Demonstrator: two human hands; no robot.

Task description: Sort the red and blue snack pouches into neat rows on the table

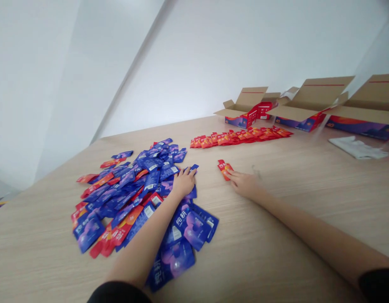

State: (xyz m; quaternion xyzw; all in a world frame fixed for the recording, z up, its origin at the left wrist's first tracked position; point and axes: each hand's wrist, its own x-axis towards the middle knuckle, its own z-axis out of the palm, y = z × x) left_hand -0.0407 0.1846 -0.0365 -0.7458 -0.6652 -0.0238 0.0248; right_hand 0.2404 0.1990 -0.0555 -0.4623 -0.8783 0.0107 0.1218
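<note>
Here, red packet [224, 169] against right hand [244, 184], left hand [183, 183] atop blue packets [152, 181], both grips unclear, open boxes [236, 121] beyond.

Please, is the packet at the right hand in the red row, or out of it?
Out of it: tabletop shows between the red packet at the right hand and the red row.

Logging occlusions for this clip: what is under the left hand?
Blue packets lie beneath the left hand, one poking out past it. Whatever the hand and forearm cover cannot be seen.
</note>
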